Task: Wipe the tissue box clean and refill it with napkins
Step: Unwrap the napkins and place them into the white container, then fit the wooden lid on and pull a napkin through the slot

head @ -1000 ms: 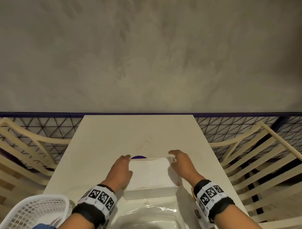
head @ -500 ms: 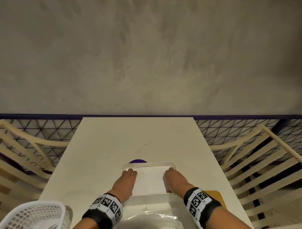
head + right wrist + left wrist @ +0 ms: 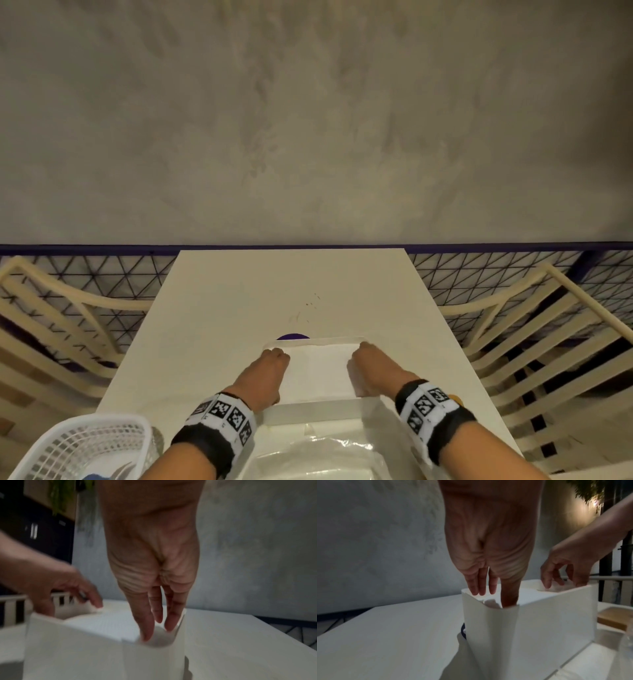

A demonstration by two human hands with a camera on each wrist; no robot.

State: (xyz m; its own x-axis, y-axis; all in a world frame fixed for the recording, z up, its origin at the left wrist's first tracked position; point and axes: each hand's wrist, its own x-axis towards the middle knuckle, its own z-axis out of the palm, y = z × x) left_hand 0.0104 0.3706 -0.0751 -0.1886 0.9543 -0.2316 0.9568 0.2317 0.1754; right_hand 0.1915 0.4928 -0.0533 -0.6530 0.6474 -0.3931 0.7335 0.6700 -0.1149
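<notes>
The white tissue box (image 3: 315, 413) stands open-topped on the white table (image 3: 239, 308). A stack of white napkins (image 3: 318, 373) lies inside it, below the rim. My left hand (image 3: 270, 363) reaches down into the box's left end; in the left wrist view its straight fingers (image 3: 477, 586) point down, one tucked between the napkins (image 3: 529, 595) and the box (image 3: 539, 622) wall. My right hand (image 3: 370, 363) does the same at the right end, where its fingers (image 3: 147, 626) press beside the napkins (image 3: 106, 623) inside the box (image 3: 77, 649). Neither hand grips anything.
A white mesh basket (image 3: 78, 448) sits at the near left corner. Crumpled clear plastic wrap (image 3: 318, 455) lies just in front of the box. A tan wooden piece (image 3: 611, 619) lies right of the box, a purple disc (image 3: 293, 337) behind it. Cream slatted chairs (image 3: 548, 342) flank the table.
The napkin stack, held at both ends over the box a second ago, has gone down inside it. Both hands followed it down and their fingers now reach inside the box's ends.
</notes>
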